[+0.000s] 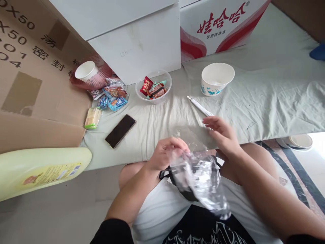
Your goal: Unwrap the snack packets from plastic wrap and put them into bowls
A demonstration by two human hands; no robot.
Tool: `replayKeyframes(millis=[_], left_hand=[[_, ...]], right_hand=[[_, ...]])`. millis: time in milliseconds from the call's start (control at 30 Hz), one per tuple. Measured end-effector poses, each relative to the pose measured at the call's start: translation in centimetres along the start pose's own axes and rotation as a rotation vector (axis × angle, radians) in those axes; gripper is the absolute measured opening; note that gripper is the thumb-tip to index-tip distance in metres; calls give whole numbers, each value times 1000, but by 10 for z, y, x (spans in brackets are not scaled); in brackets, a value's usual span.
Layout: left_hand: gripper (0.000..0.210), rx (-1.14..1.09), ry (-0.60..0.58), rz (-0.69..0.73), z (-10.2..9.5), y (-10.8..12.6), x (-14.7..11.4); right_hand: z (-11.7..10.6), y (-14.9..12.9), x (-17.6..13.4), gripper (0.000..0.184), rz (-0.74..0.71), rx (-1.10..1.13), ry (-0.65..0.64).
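Observation:
My left hand [169, 152] is closed on a clear plastic bag [200, 174], which hangs crumpled over my lap. To the right of the bag my right hand [223, 134] is raised with its fingers apart, slightly blurred, and holds nothing that I can see. Just beyond its fingertips a white utility knife [199, 105] lies on the grey-green cloth. A white paper cup with blue print [213, 89] stands behind the knife. Something dark with black straps [188, 193] rests on my lap, partly hidden by the bag.
A clear bowl [162, 100] holds wrapped snacks. A phone [120, 131] lies left of it, near more snack packets [114, 96] and a white cup [86, 71]. White boxes [142, 44] and a printed water carton [218, 30] line the back. A yellow bottle [45, 173] juts in from the left.

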State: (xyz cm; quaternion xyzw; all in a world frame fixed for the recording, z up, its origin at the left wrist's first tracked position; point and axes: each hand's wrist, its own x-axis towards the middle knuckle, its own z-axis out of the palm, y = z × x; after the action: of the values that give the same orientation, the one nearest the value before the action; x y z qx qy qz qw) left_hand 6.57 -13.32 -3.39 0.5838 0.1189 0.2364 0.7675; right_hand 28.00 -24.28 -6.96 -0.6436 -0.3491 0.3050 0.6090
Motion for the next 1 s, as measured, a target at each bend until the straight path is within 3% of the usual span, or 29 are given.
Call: replayKeyframes(millis=[67,133,233,300,433,500,667,800,867,1000], left_hand=[[34,-248,137,-192,-5,4,5],[41,-332,291,-337,-11,5,15],[42,-268,436,-421,-21,0,35],[44,-110,460,-369,-26,-4,47],[46,221,402,-213,-33,-12,55],[47,256,349,-184,-34,-14,54],[51,212,330,-121,-40,-8,54],[60,172,275,-241,-54,-4,61],[52,190,255,-330,-61,-5,65],[42,166,323,-313,-71,-12,73]], right_hand=[[5,1,-4,49,-36,105,-204],[11,1,-9,55,-18,231,-367],[18,0,-13,67,112,376,-526],[21,-2,-14,78,223,438,-571],[24,-14,-10,73,374,429,-484],[25,-24,-4,63,391,325,-433],[31,-39,25,34,293,9,-495],[42,-27,47,25,205,-42,-318],[47,-19,52,28,170,-50,-273],[51,-10,58,25,101,-87,-229]])
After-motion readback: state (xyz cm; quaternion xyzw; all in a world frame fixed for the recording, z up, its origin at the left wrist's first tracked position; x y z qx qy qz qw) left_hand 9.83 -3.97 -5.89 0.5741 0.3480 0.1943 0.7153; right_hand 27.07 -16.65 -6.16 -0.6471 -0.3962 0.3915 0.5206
